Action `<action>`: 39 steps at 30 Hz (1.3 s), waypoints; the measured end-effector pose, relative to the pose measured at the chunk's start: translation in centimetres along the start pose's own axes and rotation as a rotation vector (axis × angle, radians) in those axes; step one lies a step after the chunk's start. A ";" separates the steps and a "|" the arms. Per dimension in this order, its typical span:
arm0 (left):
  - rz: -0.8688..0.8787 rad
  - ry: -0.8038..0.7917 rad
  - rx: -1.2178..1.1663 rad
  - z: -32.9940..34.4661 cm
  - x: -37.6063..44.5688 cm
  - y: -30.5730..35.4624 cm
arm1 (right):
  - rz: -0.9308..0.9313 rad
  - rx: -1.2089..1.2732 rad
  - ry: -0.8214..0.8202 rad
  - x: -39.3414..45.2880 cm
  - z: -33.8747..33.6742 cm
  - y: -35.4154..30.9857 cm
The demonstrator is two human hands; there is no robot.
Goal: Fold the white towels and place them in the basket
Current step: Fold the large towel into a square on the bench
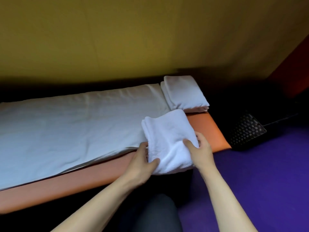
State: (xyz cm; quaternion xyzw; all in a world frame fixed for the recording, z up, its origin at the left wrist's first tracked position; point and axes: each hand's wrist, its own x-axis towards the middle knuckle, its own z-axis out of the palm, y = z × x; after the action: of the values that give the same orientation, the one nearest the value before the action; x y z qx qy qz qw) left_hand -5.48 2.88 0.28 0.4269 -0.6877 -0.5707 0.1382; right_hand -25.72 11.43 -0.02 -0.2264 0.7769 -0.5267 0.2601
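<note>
A folded white towel [167, 134] lies at the near right end of the orange padded bench [80, 180], its near edge hanging over the bench's front. My left hand [142, 159] grips the towel's near left edge, thumb on top and fingers underneath. My right hand [200, 148] grips its right side, thumb pressed into the top. A second folded white towel [184, 92] rests at the bench's far right corner. A black perforated basket [245, 129] stands on the floor to the right of the bench.
A white sheet [70, 124] covers most of the bench to the left. Behind it rises a yellow wall [133, 39]. Purple floor [259, 181] spreads to the right. My dark-clothed knee [155, 213] is at the bottom centre.
</note>
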 end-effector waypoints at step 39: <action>0.429 0.018 1.113 8.4 32.3 7.4 | -0.625 -0.888 0.184 11.9 -6.8 9.9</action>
State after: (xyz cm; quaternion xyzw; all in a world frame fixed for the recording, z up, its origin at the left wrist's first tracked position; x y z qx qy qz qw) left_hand -33.65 -15.75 -5.20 0.2916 -0.9531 -0.0802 0.0114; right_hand -39.94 12.13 -9.14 -0.4872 0.8399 -0.2181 -0.0981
